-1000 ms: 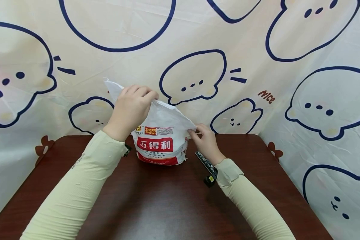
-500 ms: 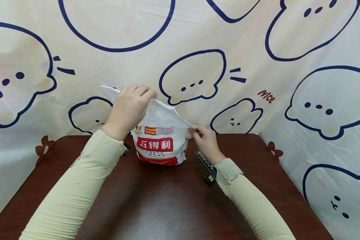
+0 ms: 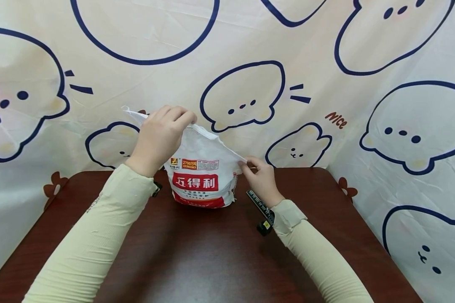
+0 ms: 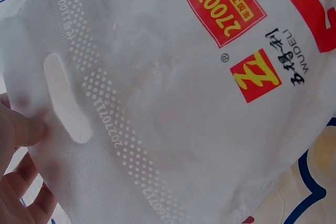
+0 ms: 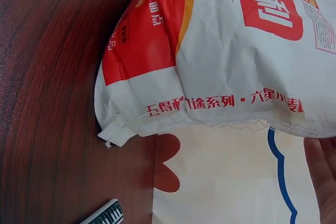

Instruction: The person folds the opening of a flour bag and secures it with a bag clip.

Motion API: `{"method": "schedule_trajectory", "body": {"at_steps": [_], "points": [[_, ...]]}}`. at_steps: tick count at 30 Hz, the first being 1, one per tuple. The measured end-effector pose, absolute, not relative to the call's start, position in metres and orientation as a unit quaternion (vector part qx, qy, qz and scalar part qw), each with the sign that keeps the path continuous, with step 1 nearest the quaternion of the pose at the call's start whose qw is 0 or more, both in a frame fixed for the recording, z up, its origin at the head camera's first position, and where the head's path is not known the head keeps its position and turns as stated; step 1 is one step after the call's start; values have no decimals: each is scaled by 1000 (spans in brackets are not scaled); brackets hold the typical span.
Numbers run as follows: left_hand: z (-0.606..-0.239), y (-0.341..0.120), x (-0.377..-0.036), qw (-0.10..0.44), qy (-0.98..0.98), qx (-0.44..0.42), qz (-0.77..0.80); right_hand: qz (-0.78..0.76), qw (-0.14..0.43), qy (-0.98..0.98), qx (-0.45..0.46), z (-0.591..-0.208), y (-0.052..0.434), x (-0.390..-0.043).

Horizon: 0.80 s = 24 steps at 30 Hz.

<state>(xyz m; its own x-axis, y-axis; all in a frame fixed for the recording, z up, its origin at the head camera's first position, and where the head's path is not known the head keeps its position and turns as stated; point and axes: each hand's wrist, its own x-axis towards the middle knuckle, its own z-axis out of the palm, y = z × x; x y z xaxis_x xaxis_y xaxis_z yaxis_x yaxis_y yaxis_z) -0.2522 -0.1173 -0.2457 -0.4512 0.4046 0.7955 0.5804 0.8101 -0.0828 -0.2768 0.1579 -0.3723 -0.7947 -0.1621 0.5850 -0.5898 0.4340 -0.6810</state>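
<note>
A white flour bag (image 3: 199, 147) with red printing stands upright on the brown table, its top pulled into a slanting edge. My left hand (image 3: 161, 134) grips that top edge left of its middle. In the left wrist view, the thumb (image 4: 26, 130) lies over the bag's top strip beside a slot-shaped handle hole (image 4: 67, 98), with the other fingers behind. At the lower, right end of the edge, my right hand (image 3: 260, 176) pinches the bag's corner. Only part of the right hand (image 5: 323, 169) shows in the right wrist view, at the stitched side seam.
The dark brown table (image 3: 212, 256) extends in front of the bag. A dark strip with white marks (image 3: 258, 202) and a small black device (image 3: 264, 227) are beside the right wrist. A cloth with cartoon drawings (image 3: 307, 38) hangs behind and along both sides.
My left hand has shifted slightly left, and the bag's top left corner has swung left and down. The right hand stays almost still at its corner.
</note>
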Motion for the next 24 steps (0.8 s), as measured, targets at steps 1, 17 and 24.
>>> {"method": "schedule_trajectory", "body": {"at_steps": [1,17,24], "points": [[-246,-117,-252,435,-846,-291,-100,488,215,-816,224,-373,159,-276],[-245,-119,-254,438,-847,-282,-104,536,128,-804,225,-355,160,-260],[-244,-119,-253,431,-850,-284,-106,542,91,-801,237,-339,157,-249]]}}
